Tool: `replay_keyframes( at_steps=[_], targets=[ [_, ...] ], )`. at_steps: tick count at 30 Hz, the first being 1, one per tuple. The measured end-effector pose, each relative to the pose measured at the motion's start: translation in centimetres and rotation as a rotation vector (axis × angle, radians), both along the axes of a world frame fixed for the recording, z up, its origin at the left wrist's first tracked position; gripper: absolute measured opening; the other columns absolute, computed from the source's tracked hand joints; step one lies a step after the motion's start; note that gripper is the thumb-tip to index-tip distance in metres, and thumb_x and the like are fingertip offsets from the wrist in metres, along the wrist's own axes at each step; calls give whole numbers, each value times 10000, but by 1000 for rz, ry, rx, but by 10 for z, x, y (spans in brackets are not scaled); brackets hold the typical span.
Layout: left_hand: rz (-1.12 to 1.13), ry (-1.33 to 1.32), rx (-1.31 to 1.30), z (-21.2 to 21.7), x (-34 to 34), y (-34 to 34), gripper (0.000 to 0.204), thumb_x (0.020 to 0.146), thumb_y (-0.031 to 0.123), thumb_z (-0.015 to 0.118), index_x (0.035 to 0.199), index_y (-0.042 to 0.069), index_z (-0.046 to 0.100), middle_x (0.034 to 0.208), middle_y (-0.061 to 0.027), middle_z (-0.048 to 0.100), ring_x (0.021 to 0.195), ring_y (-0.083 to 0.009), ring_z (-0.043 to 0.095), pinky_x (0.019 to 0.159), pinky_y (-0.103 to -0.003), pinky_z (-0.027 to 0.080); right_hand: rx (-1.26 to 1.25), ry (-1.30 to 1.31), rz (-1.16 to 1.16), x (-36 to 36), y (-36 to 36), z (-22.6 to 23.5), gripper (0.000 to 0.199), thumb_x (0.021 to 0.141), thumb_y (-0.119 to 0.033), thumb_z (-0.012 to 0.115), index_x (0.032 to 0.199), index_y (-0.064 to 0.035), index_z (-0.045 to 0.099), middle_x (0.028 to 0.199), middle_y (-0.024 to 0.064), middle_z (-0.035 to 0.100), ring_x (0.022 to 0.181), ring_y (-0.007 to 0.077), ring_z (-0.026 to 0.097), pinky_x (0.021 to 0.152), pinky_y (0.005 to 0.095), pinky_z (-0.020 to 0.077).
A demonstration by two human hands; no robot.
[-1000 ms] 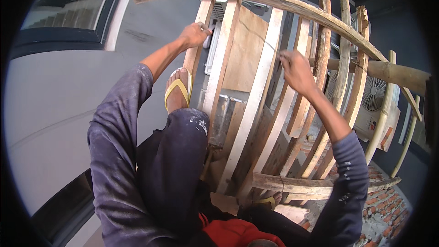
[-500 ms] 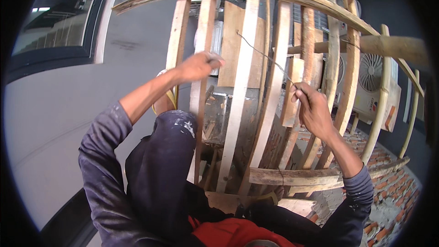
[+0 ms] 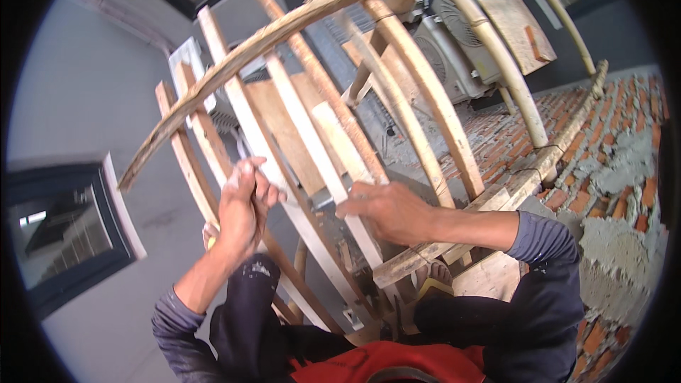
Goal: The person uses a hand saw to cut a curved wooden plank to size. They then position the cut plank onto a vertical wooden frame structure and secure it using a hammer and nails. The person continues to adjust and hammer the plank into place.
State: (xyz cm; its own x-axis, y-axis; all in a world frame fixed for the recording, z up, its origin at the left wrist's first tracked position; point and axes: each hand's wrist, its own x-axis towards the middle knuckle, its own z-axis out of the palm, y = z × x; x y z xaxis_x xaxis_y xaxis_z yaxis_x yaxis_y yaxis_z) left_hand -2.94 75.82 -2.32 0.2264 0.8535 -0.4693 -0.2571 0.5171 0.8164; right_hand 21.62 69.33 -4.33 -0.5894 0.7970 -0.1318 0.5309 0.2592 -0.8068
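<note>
My left hand (image 3: 248, 202) is raised over the slats at the left with its fingers curled in. Whatever it may hold is too small to make out. My right hand (image 3: 386, 213) is closed beside a pale wooden slat (image 3: 323, 156), close to the lower end of a short wood block (image 3: 340, 138). No wire shows clearly at its fingers. Below the right wrist lies a crosswise timber (image 3: 411, 262). Dark wire ties (image 3: 525, 170) bind slats to the lower rail.
A long curved rail (image 3: 284, 25) crosses the slats at the top. Between the slats are gaps, with plywood (image 3: 291, 128) beneath. Air-conditioner units (image 3: 461, 21) stand beyond. On the right is a rough brick surface (image 3: 617, 149); at the left, a grey wall with a window (image 3: 67, 230).
My view has turned and tilted, so the slats now slant. The two hands have come closer together. The thin dark wire that stretched from my right hand no longer shows clearly.
</note>
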Motion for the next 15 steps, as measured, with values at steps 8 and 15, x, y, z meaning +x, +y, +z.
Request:
replay_keyframes(
  at_steps=[8,15],
  targets=[
    [-20,16,67,30,5,27,416,1019,303,437,1282,-18,419,656,48,307,557,-63,335,545,-230,337,115,-2,-177,62,-13,104,303,908,-167,583,1163,-14,525,1067,198,497,950,394,585,803,459,481],
    [-127,294,84,33,27,14,382,1001,283,488,1308,61,443,671,52,328,529,-46,312,471,-195,284,-117,178,-611,132,-133,146,214,913,-163,596,1049,0,629,1030,145,594,951,303,589,850,395,453]
  ],
)
